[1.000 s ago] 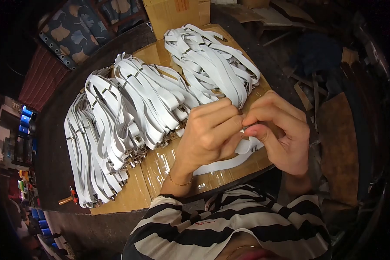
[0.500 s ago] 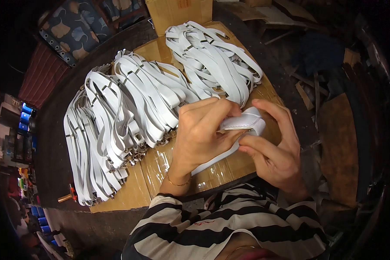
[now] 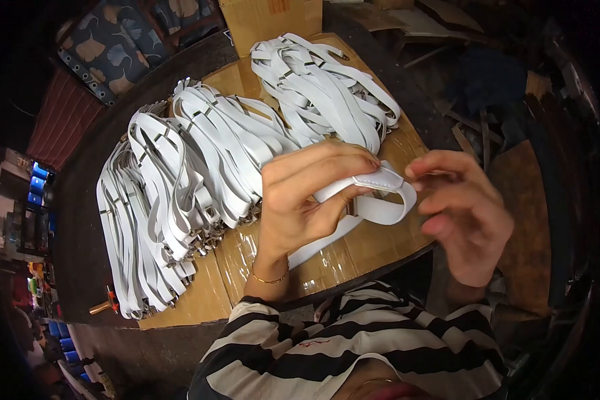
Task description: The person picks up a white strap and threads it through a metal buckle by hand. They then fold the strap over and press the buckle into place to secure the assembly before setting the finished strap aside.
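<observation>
A white strap (image 3: 385, 180) with a stitched end piece is pinched between the thumb and fingers of my left hand (image 3: 307, 193). It bends round into a loop on the right, and its tail runs down behind my left wrist over the cardboard. Just right of the loop is my right hand (image 3: 470, 213), fingers apart and slightly curled, with nothing in it. Whether a fingertip brushes the loop is hard to tell. Beyond my hands lies a bundle of white straps (image 3: 320, 87) with small metal pieces.
More strap bundles (image 3: 160, 180) lie side by side at left on the cardboard sheet (image 3: 247, 267), metal ends towards me. A cardboard box (image 3: 273, 27) stands at the back. A wooden-handled tool (image 3: 103, 307) is at the left edge. Wooden boards (image 3: 523, 233) lie at right.
My right hand has let go of the strap and moved right, its fingers spreading. The loop shows wider now. My left hand keeps its grip, slightly left of before.
</observation>
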`<state>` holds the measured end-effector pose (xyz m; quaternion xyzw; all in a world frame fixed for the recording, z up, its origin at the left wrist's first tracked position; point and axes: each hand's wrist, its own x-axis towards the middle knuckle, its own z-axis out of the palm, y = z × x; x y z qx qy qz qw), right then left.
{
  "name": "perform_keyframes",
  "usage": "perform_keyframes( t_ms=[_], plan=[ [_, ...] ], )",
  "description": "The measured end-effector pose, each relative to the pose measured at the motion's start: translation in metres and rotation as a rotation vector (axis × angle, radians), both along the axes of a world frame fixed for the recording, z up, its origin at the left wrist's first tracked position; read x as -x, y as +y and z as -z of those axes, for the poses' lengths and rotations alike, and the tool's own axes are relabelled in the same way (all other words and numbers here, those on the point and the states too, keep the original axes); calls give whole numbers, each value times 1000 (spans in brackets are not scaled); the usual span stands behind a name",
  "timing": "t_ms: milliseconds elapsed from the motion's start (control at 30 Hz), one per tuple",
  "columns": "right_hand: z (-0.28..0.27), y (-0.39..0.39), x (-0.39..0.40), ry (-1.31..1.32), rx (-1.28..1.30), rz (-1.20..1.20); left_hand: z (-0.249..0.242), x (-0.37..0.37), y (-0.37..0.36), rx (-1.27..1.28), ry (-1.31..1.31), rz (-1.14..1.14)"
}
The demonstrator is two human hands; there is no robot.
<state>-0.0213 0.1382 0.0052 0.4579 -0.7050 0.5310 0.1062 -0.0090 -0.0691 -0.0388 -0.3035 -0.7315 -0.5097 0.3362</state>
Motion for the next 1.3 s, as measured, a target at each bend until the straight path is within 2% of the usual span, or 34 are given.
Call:
perform_keyframes(
  t_ms=[67,100,300,367,500,567,633,700,800,867,933,1033,1067,1167,1200,1267,1300],
  plan=[
    [0,-1,2,-83,51,36,2,2,1,-26,48,17],
    [2,-5,5,-9,28,37,1,1,2,-25,48,23],
    [3,-17,7,63,4,89,-1,-6,5,32,-19,-51],
    [7,-21,7,100,26,97,3,-1,11,40,95,-86],
    [16,-36,9,276,128,209,3,-1,12,70,105,-139],
    [22,-39,12,270,139,216,4,0,11,127,132,-224],
    [22,-39,12,264,150,222,-1,-1,12,139,136,-215],
    [22,-34,10,-252,235,101,0,-1,12,148,135,-208],
    [13,-20,14,-342,148,-45,7,4,9,51,45,-154],
    [9,-16,16,-341,105,-35,7,5,9,28,10,-99],
    [6,-12,20,-153,-33,-39,8,5,7,20,-7,-86],
    [5,-16,18,-45,-110,32,5,3,10,36,-25,-101],
    [7,-19,16,-45,-107,34,3,3,11,60,-25,-128],
    [23,-37,13,147,15,248,4,3,12,144,2,-232],
    [25,-38,13,147,15,247,5,3,13,145,2,-233],
    [29,-40,13,-37,120,225,4,4,14,117,-2,-246],
    [33,-37,14,-218,188,136,4,2,15,120,-3,-246]
  ],
)
